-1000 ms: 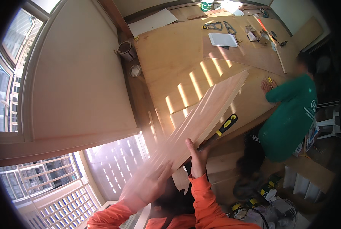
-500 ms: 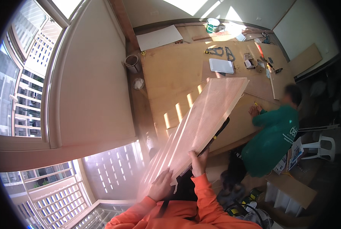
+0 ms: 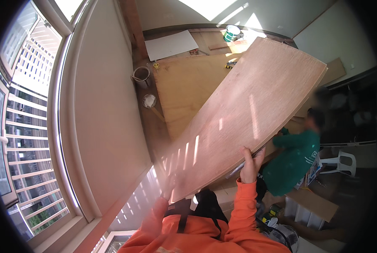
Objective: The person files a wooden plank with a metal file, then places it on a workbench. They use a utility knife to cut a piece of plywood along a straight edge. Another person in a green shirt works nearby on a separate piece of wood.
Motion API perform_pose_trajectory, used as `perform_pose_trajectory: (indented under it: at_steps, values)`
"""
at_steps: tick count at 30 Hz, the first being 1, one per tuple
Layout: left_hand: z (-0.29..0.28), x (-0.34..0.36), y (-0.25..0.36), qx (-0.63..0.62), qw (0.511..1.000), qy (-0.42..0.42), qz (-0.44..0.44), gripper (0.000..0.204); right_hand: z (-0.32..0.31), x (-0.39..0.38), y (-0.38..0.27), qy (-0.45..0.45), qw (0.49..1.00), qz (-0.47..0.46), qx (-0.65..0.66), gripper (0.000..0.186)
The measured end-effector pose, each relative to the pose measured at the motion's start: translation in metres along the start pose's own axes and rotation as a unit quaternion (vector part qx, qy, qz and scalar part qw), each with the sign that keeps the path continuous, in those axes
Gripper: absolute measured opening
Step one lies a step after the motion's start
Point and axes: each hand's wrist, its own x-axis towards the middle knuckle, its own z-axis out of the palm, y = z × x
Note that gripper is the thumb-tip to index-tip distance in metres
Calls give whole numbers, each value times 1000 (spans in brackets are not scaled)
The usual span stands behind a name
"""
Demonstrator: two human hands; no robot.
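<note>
A long, pale reddish plywood panel [image 3: 247,101] rises in front of me, tilted, its wide end at the upper right. Layers show along its right edge; I cannot tell how many sheets there are. My right hand [image 3: 251,165] is closed on that edge, thumb on the face and fingers beneath. A dark, silvery strip [image 3: 235,169] sits under the edge beside this hand; its kind is unclear. Low at the panel's narrow near end, my left hand [image 3: 166,196] grips the corner, blurred and with its fingers mostly hidden. Under the panel lies a large plywood sheet [image 3: 184,84].
A person in a green shirt [image 3: 296,158] leans in at the right, partly behind the panel. Along the left wall stand a bucket [image 3: 142,78] and a small tub [image 3: 149,100]. Behind are a white board [image 3: 171,44] and a paint pail [image 3: 231,33]. A white chair [image 3: 344,164] stands right.
The panel has swung up and to the right, its broad face turned toward me, covering the tools behind. My right hand moved up and right; my left hand moved slightly left.
</note>
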Motion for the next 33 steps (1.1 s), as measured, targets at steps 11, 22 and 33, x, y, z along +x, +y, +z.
perform_pose_trajectory:
  at_steps: [11,22,33]
  values:
    - [-50,104,-113,-53,915,198,-348,64,42,29,-75,32,997,-41,-53,65]
    - [-105,247,-118,-8,861,356,-364,89,36,110,0,112,993,-40,-21,55]
    - [-58,327,122,98,818,453,-339,88,-29,261,248,195,961,164,106,48]
